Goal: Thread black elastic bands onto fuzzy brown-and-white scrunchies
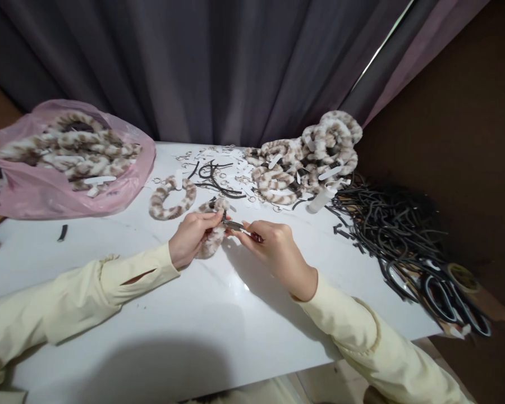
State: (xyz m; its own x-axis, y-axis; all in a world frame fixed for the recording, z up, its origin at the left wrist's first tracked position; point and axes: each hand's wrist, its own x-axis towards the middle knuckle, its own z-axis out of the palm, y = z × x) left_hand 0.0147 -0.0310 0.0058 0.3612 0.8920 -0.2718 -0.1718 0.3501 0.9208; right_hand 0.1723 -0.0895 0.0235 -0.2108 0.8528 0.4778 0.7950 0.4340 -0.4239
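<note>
Pinching a fluffy brown-and-white ring (211, 245) between thumb and fingers, the left hand (190, 237) sits mid-table, just above the white surface (185, 325) as far as I can judge. I log the right hand (275, 247) as curled around pliers (234, 225), a dark red handle partly showing under the fingers; their metal nose points left, right at a small black piece (224, 215) on the ring. Can't tell from my end whether the nose grips it or only meets it. Both hands are close, the ring between them, one furry part above the left thumb and another below.

Just behind the left hand I've got a second fluffy ring (168, 214) lying flat, white tag (178, 179) on its far edge. Beyond: loose black cords (219, 183) and scattered white tags (227, 156). Far right of those, a pile of fluffy rings (278, 183), white bottle (322, 200) leaning beside it, then a big tangle of black cords (395, 224) along the right edge. On my left, a pink bag (46, 206) full of furry pieces, with a short black strip (62, 233) in front.
</note>
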